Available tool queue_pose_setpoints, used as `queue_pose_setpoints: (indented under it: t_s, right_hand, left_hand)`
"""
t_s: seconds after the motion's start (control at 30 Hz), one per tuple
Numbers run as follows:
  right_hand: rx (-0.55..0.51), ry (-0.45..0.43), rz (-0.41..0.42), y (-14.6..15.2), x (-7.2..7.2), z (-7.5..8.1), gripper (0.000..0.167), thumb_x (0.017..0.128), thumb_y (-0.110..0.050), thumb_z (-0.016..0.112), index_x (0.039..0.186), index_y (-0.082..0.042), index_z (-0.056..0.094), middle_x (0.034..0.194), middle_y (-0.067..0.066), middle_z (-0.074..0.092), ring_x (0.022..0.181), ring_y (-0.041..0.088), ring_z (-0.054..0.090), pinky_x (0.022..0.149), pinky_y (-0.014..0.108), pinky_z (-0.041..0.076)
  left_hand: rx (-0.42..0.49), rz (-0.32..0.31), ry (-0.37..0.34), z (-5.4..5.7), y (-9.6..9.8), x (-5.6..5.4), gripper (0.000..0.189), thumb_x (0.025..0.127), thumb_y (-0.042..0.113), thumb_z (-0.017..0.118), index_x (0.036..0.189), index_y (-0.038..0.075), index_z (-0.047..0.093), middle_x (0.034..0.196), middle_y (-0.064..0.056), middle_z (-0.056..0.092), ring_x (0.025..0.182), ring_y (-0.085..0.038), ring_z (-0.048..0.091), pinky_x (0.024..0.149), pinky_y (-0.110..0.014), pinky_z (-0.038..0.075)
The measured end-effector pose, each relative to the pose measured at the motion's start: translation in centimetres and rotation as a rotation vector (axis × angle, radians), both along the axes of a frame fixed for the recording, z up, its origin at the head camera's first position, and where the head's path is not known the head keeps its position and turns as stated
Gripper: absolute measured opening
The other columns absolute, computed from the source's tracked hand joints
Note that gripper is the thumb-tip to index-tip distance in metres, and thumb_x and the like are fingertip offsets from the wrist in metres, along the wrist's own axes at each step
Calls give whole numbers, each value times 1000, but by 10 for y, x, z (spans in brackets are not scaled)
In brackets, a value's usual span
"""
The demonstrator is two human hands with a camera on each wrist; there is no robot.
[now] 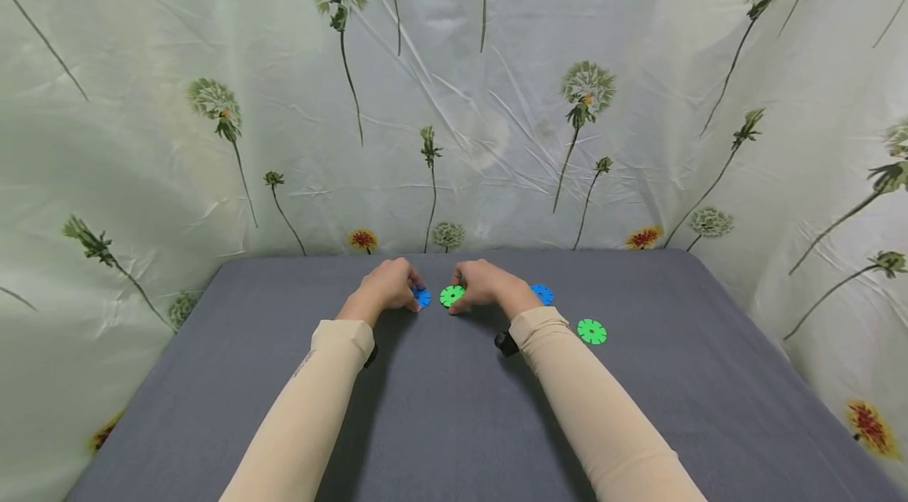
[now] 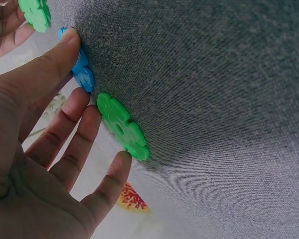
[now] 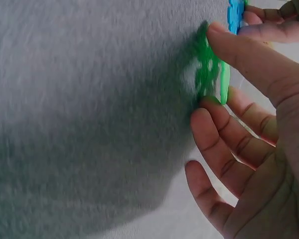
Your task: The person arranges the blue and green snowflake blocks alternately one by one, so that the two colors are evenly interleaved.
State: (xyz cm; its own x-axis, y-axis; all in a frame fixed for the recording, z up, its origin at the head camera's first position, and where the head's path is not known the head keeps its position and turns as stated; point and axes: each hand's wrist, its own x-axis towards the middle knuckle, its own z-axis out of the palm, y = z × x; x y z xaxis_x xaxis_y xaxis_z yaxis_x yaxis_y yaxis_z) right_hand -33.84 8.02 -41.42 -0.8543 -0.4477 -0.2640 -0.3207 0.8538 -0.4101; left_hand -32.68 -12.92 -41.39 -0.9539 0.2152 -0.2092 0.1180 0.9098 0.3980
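Note:
My left hand (image 1: 386,287) grips a blue notched plastic disc (image 1: 422,298) by its edges; in the left wrist view the thumb sits at one rim and the fingers at the other. A green notched disc (image 2: 120,127) lies by that hand's outer fingertips, hidden under the hand in the head view. Just to the right, my right hand (image 1: 489,285) holds another green disc (image 1: 452,295) between thumb and fingers, close over the cloth. Its rim faces the left hand's blue disc across a small gap.
Beyond the right wrist lies a second blue disc (image 1: 542,294), partly covered by it. A further green disc (image 1: 592,332) rests to the right of the forearm. Grey cloth (image 1: 440,415) covers the table, and a flower-print curtain (image 1: 454,92) hangs behind its far edge.

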Motion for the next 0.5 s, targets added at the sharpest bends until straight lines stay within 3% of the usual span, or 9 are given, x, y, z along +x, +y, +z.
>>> queue_pose_setpoints:
  t_s: [0.5]
  right_hand:
    - [-46,20,-15,-9,1,-6,47,89,-30,91,125,-10,68,116,9,70,95,19,64,83,35,56]
  left_hand:
    - [-4,-13,-9,0,0,0,34,89,16,90,122,20,84,128,-8,76,116,-30,70,102,-54,58]
